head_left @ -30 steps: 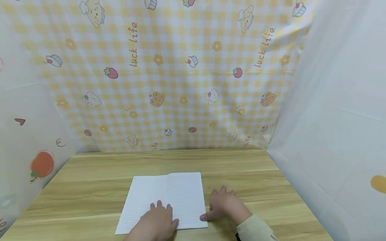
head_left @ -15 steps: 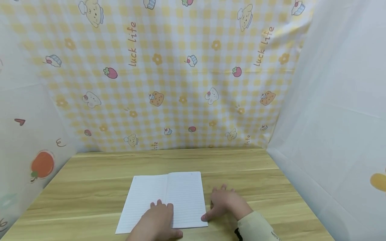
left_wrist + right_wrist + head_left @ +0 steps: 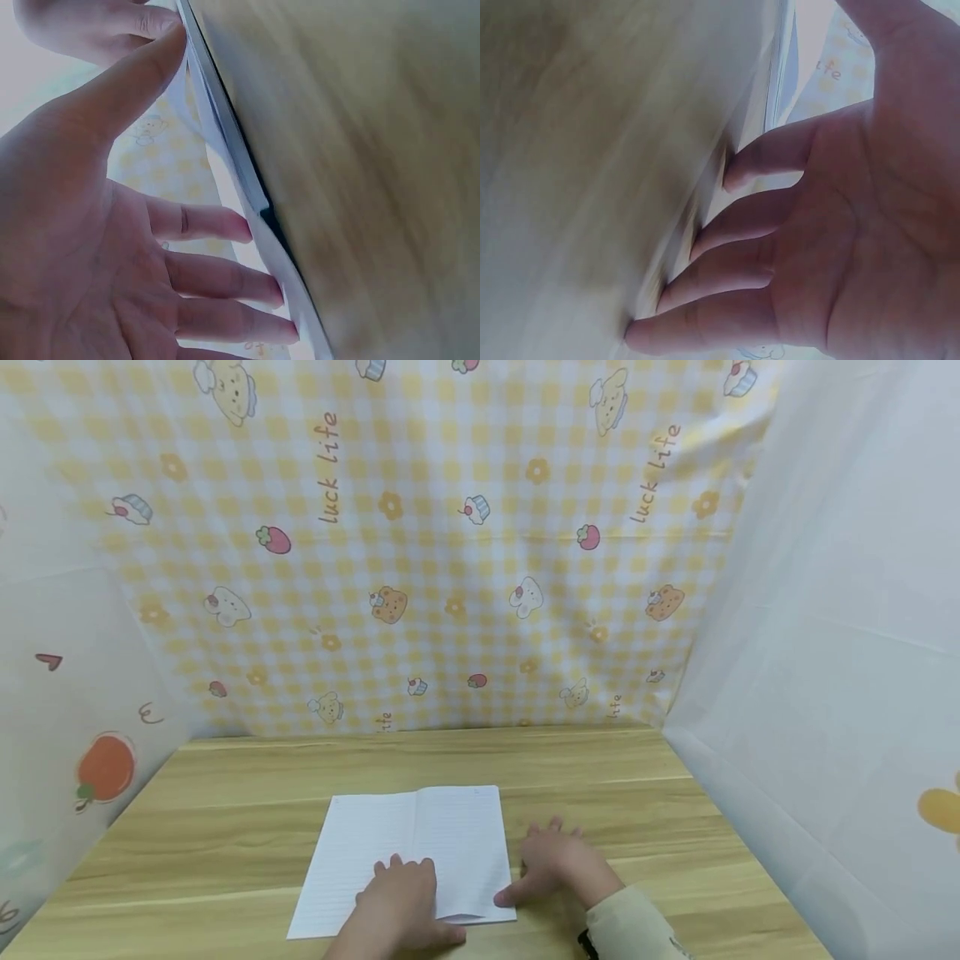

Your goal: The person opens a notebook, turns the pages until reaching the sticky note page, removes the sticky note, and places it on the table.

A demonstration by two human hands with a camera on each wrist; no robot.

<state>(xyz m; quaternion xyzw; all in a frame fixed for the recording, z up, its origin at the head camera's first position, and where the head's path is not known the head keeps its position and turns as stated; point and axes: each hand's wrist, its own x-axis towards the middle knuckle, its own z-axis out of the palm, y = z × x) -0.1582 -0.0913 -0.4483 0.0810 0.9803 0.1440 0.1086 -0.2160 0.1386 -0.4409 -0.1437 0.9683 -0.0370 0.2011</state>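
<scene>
An open notebook (image 3: 367,831) with lined white pages lies flat on the wooden table. Across its near middle rests my left hand (image 3: 401,902), fingers spread over the pages near the fold and thumb out at the near edge. The near edge of the right-hand page bulges up slightly beside that thumb. At the notebook's right side, my right hand (image 3: 555,864) has its fingertips on the wood and its thumb on the lower right corner of the page. In the left wrist view, the notebook's edge (image 3: 240,169) shows a gap between page and cover.
The wooden table (image 3: 637,793) extends to both sides of and behind the notebook. A yellow checked cloth (image 3: 450,560) with printed cartoons hangs along the back. White sheets (image 3: 825,635) close off the left and right sides.
My left thumb has slid right along the notebook's near edge, and the right-hand page has bowed up there. The right hand stays almost in place.
</scene>
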